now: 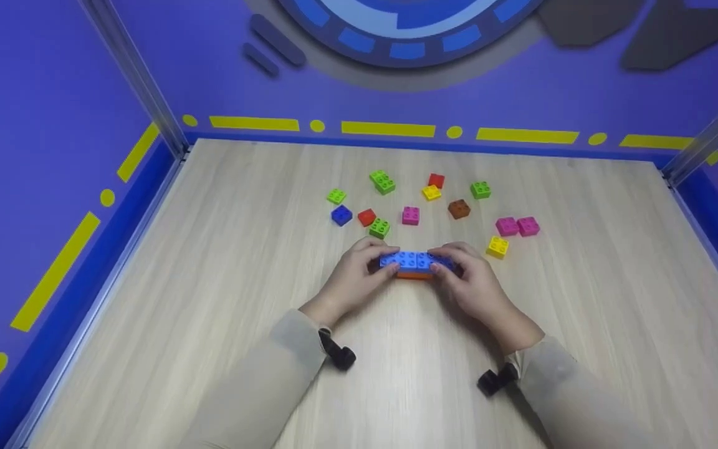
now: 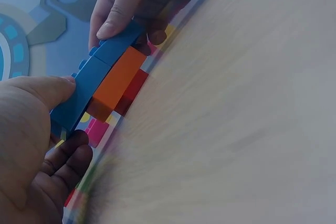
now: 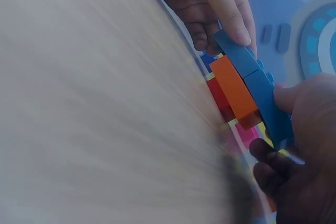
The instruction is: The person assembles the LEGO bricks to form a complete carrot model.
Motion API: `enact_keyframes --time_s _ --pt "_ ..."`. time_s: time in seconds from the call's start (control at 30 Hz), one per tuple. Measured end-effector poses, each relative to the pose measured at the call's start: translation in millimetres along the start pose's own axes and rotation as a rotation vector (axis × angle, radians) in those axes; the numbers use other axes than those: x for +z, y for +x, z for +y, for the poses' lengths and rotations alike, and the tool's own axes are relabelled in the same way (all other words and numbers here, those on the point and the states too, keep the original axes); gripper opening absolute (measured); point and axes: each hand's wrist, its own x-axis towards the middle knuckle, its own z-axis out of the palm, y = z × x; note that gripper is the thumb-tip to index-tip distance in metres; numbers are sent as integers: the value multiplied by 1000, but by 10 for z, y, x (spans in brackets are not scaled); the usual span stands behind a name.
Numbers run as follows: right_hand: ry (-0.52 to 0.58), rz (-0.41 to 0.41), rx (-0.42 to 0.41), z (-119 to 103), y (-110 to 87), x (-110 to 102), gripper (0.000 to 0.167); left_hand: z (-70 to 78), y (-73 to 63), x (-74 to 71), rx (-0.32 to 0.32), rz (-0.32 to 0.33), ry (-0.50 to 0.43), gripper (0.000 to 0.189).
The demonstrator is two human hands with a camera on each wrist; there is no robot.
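The near left hand and far right hand grip two end-to-end blue studded bricks, an orange brick and red brick beneath

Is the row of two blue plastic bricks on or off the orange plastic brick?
On: both wrist views show the blue row atop the orange brick, its ends overhanging. Whether fully pressed down, cannot tell.

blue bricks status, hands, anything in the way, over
Left hand and right hand grip opposite ends of blue bricks. Orange brick beneath, red brick lower. Green brick just beyond left hand, not blocking.
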Motion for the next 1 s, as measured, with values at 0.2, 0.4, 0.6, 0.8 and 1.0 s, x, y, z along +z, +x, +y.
enact_keyframes --time_s 0.2,0.4,0.6,0.8,1.0 --pt "21 -57 52 -101 68 -21 33 42 17 -26 -23 16 -8 40" --pt "20 -54 57 -147 97 -27 32 117 57 -38 -26 -13 4 37" --pt "32 -67 77 -167 109 -30 32 230 104 -74 -57 -56 50 33" --pt "66 -60 72 -150 126 12 32 349 151 -159 -156 -109 109 34" --pt "48 -47 62 -107 57 67 31 297 133 -163 -152 -134 91 35"
